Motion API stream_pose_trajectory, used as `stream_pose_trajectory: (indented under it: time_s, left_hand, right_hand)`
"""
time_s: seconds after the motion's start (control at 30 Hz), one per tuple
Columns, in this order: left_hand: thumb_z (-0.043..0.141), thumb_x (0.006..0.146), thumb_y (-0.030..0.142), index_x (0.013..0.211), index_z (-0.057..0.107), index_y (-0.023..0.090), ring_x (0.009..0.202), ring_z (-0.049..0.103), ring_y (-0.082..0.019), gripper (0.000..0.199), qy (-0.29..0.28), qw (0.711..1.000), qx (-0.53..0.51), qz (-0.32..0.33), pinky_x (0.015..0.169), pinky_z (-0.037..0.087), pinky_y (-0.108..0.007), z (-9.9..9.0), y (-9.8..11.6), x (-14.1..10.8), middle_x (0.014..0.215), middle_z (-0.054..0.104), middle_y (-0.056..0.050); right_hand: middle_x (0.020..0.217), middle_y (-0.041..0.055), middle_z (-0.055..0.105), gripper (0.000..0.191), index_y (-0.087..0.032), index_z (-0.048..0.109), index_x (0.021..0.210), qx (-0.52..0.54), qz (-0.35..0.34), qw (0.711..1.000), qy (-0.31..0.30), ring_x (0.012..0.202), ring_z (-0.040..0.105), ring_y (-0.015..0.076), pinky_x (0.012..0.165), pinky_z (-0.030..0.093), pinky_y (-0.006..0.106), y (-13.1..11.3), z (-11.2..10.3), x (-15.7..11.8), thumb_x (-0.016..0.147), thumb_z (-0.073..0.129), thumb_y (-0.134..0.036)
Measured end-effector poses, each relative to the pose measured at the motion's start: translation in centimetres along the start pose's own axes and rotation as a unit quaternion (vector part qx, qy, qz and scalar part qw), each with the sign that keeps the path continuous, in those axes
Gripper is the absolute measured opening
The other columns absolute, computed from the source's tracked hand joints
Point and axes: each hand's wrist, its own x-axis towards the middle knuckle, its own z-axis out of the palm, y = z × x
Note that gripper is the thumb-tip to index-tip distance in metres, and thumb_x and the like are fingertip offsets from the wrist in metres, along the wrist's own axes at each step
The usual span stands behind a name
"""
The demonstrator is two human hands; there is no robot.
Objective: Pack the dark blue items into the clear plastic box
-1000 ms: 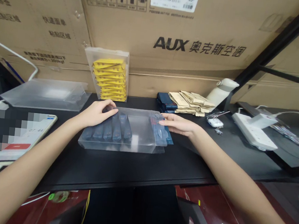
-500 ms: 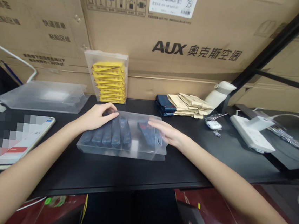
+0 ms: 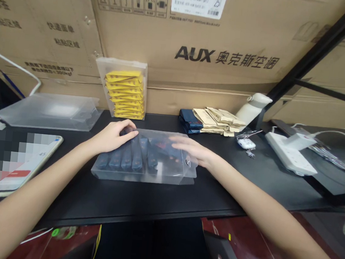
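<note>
A clear plastic box [image 3: 167,179] lies on its side on the black table, its flap end toward the right. Inside its left part, several dark blue packets [image 3: 127,157] lean side by side in a row. My left hand [image 3: 118,136] grips the box's far left edge, thumb over the top and fingers behind. Through the flap end reaches my right hand [image 3: 193,150], its fingers blurred behind the plastic. Those fingers hold another dark blue packet [image 3: 164,147], tilted beside the row; their exact grip is partly hidden.
Behind stands a clear box of yellow packets [image 3: 123,96]. A flat clear box [image 3: 49,111] lies at left, above a tablet [image 3: 35,165]. Dark blue and beige packets [image 3: 212,121] are stacked at the back, near a white bottle [image 3: 253,109], earphone case [image 3: 246,143] and power strip [image 3: 292,155].
The box has shifted slightly right. The loose packet under my right fingers has turned flatter and moved left toward the row, whose rightmost packet leans more.
</note>
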Motion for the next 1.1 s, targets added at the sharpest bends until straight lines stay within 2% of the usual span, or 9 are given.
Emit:
stream_pose_trajectory:
  time_s: [0.07, 0.17, 0.3, 0.43, 0.6, 0.77, 0.83, 0.93, 1.1]
  left_hand:
    - [0.05, 0.089, 0.056, 0.098, 0.062, 0.021, 0.093, 0.065, -0.025, 0.039, -0.002, 1.0, 0.001, 0.001, 0.084, 0.049, -0.034, 0.0, 0.0, 0.0, 0.099, 0.072, -0.005]
    - [0.05, 0.09, 0.056, 0.098, 0.062, 0.021, 0.094, 0.065, -0.024, 0.038, -0.004, 1.0, -0.001, 0.001, 0.084, 0.048, -0.033, 0.0, 0.0, 0.0, 0.1, 0.072, -0.005]
    - [0.05, 0.09, 0.055, 0.099, 0.062, 0.02, 0.096, 0.065, -0.025, 0.038, -0.002, 1.0, -0.002, -0.001, 0.086, 0.048, -0.033, -0.1, 0.1, 0.0, 0.102, 0.072, -0.006]
    - [0.049, 0.09, 0.056, 0.098, 0.063, 0.021, 0.094, 0.065, -0.025, 0.039, -0.001, 1.0, -0.003, -0.003, 0.085, 0.048, -0.033, -0.1, 0.0, 0.0, 0.101, 0.072, -0.006]
    - [0.048, 0.09, 0.057, 0.098, 0.062, 0.021, 0.094, 0.065, -0.025, 0.04, 0.0, 1.0, -0.001, -0.001, 0.086, 0.048, -0.034, -0.2, 0.0, 0.0, 0.101, 0.072, -0.005]
    - [0.049, 0.089, 0.057, 0.098, 0.062, 0.021, 0.094, 0.065, -0.025, 0.04, 0.003, 1.0, 0.004, -0.002, 0.085, 0.048, -0.034, -0.1, -0.1, 0.0, 0.101, 0.072, -0.006]
    - [0.049, 0.089, 0.058, 0.098, 0.062, 0.021, 0.094, 0.065, -0.025, 0.04, 0.003, 1.0, 0.005, -0.001, 0.084, 0.049, -0.034, -0.1, -0.1, 0.0, 0.102, 0.072, -0.006]
    - [0.049, 0.089, 0.058, 0.098, 0.062, 0.021, 0.094, 0.066, -0.025, 0.04, 0.004, 1.0, 0.002, -0.002, 0.083, 0.049, -0.034, -0.1, -0.1, 0.0, 0.102, 0.073, -0.006]
    - [0.05, 0.089, 0.056, 0.097, 0.062, 0.021, 0.098, 0.066, -0.025, 0.038, -0.01, 1.0, -0.017, 0.002, 0.087, 0.049, -0.035, -0.1, 0.3, 0.0, 0.102, 0.073, -0.006]
  right_hand:
    - [0.121, 0.0072, 0.07, 0.039, -0.025, 0.069, 0.117, 0.033, 0.013, 0.999, -0.011, 0.097, 0.07, 0.0211, 0.081, 0.061, 0.036, -0.3, 0.1, -0.1, 0.079, 0.075, -0.034]
    - [0.124, 0.005, 0.069, 0.043, -0.022, 0.073, 0.109, 0.043, -0.008, 0.999, -0.019, 0.11, 0.066, 0.0199, 0.097, 0.055, 0.031, -0.8, 0.3, -0.2, 0.068, 0.083, -0.022]
    - [0.116, 0.0045, 0.073, 0.046, -0.02, 0.074, 0.105, 0.06, -0.01, 0.998, -0.019, 0.112, 0.067, 0.0201, 0.106, 0.049, 0.034, -1.0, 0.5, -0.3, 0.061, 0.084, -0.016]
    - [0.105, 0.0052, 0.076, 0.045, -0.019, 0.074, 0.102, 0.106, 0.021, 0.993, 0.052, 0.098, 0.071, 0.0192, 0.095, 0.054, 0.035, -0.2, 0.0, 0.2, 0.059, 0.085, -0.016]
    - [0.101, 0.0011, 0.075, 0.029, -0.018, 0.066, 0.069, 0.123, -0.029, 0.986, 0.112, 0.086, 0.07, 0.0135, 0.083, 0.055, 0.028, 0.7, -0.4, 0.9, 0.05, 0.087, -0.013]
    - [0.073, -0.0042, 0.069, 0.03, -0.021, 0.065, 0.079, 0.043, -0.051, 0.99, 0.122, 0.069, 0.066, 0.0117, 0.076, 0.053, 0.03, 0.7, 0.2, 0.6, 0.059, 0.087, -0.024]
    - [0.076, -0.0039, 0.069, 0.032, -0.021, 0.066, 0.082, 0.044, -0.051, 0.992, 0.104, 0.069, 0.066, 0.0117, 0.075, 0.053, 0.029, 0.6, 0.4, 0.4, 0.059, 0.088, -0.025]
    - [0.094, -0.0011, 0.073, 0.032, -0.021, 0.069, 0.083, 0.057, -0.06, 0.995, 0.048, 0.08, 0.067, 0.0125, 0.077, 0.054, 0.028, 0.5, 0.4, 0.3, 0.058, 0.089, -0.025]
    - [0.124, 0.0037, 0.07, 0.038, -0.024, 0.074, 0.103, 0.068, -0.064, 0.988, -0.126, 0.107, 0.068, 0.0183, 0.091, 0.054, 0.031, 0.0, 0.4, -0.2, 0.066, 0.086, -0.025]
